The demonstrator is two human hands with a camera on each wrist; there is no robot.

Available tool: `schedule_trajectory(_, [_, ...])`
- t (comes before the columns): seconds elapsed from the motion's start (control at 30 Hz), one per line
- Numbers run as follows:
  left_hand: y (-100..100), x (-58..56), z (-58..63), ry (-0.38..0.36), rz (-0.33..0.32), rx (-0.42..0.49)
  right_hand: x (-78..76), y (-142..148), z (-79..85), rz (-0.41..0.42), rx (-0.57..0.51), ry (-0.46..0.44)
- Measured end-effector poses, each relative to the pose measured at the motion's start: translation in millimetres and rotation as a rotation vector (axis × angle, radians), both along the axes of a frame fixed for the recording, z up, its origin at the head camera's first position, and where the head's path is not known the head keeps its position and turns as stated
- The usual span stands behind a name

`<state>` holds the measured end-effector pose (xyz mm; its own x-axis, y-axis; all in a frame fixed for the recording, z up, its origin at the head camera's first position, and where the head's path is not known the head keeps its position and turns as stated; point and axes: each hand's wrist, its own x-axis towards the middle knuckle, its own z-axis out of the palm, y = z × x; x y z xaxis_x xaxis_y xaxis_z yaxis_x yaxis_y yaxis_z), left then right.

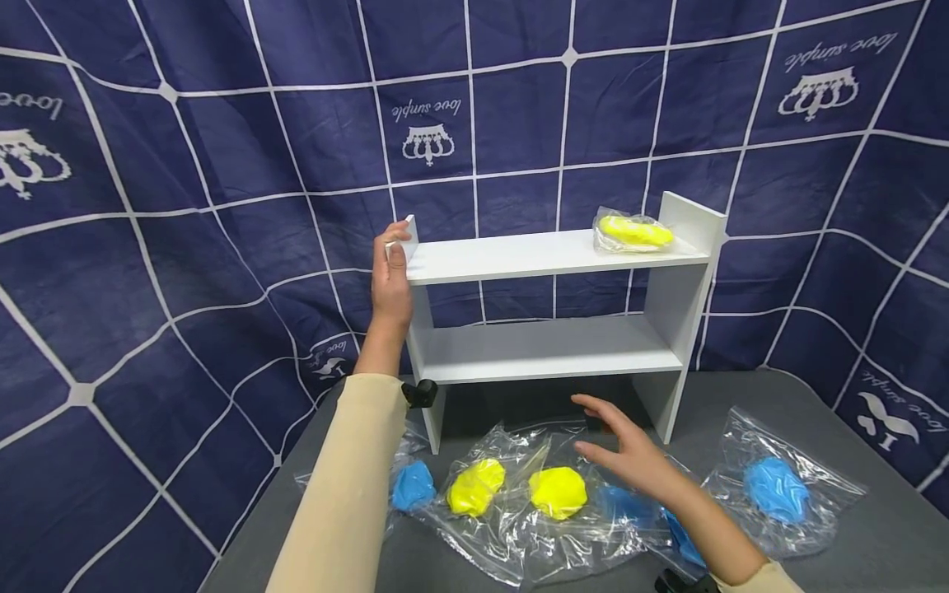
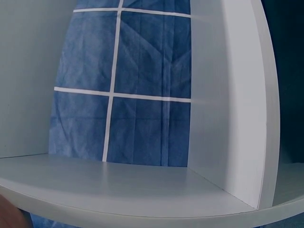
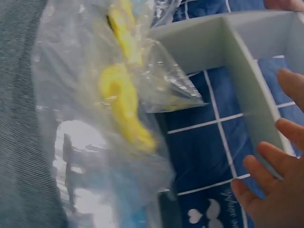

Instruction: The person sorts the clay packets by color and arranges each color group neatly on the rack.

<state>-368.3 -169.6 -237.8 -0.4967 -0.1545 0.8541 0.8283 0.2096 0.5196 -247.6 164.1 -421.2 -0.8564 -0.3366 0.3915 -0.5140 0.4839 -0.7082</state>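
Note:
A white two-tier shelf [image 1: 549, 350] stands on the dark table. My left hand [image 1: 390, 276] grips the top of its left side panel, thumb in front and fingers over the edge. Just below the lower board, my right hand [image 1: 626, 449] is held with fingers spread and nothing in them, over the clear bags. On the top board, at the right end, lies a bagged yellow lump [image 1: 633, 231]. Two more yellow lumps, one on the left [image 1: 476, 487] and one in the middle [image 1: 558, 492], lie in clear zip bags before the shelf. The right wrist view shows the right hand's fingers [image 3: 268, 159] beside the shelf.
A bagged blue lump [image 1: 776, 489] lies on the table at the right, and another blue lump [image 1: 413, 486] lies at the left near the shelf's foot. More blue shows under my right forearm. A navy curtain [image 1: 519, 115] with white lines hangs behind and around the table.

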Motion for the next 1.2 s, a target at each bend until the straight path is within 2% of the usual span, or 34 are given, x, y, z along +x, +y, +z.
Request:
schedule_trajectory(0.2, [0.8,6.1,2.6,-0.028,0.0,0.01,2.1,-5.8,-26.5,0.081,0.117,-0.052])
schedule_trajectory(0.53, [-0.2,-2.6,-0.4,-0.012,0.002,0.01,4.0,-6.9,-50.4,0.155,0.235,-0.161])
schedule_trajectory(0.87, [-0.6,-2.2,-1.4,0.002,0.009,-0.002,3.4,-8.2,-60.6,0.105,0.336,-0.002])
schedule_trajectory(1.2, [-1.7,-0.6,-1.7,-0.001,0.003,-0.005,2.0,-11.1,-63.2,0.066,0.37,0.082])
